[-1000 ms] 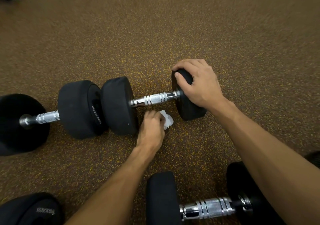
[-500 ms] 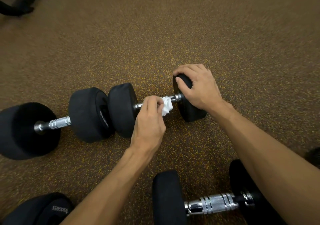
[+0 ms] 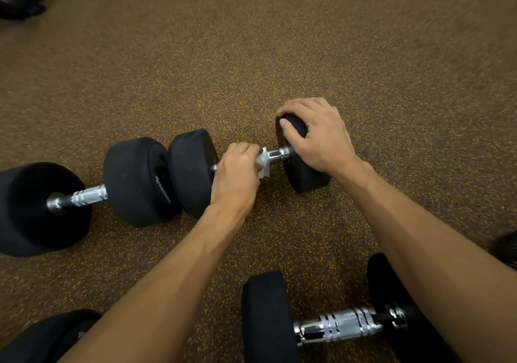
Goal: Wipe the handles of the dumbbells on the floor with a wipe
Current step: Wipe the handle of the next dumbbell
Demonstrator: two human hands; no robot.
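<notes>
The left hand (image 3: 237, 172) is curled round the handle (image 3: 276, 155) of the middle dumbbell (image 3: 193, 172), its fingers (image 3: 241, 148) closed over a crumpled white wipe (image 3: 264, 164) pressed against the metal; a creased corner of the wipe sticks out to the right of the fist, and beyond it a short stretch of bright, ringed chrome shows. The right hand (image 3: 319, 138) grips the top of that dumbbell's right head, a round, matt black disc, with fingers bent over its rim and the thumb on its inner face. The dumbbell lies on the floor (image 3: 279, 54), a brown, grainy surface flecked with yellow; its left head sits right against a head of the left dumbbell (image 3: 140, 180), whose knurled chrome grip is bare. A third dumbbell (image 3: 338, 326) lies nearer, partly under the right forearm, its grip grooved and shiny; another black head (image 3: 47, 334) shows at the lower left corner.
</notes>
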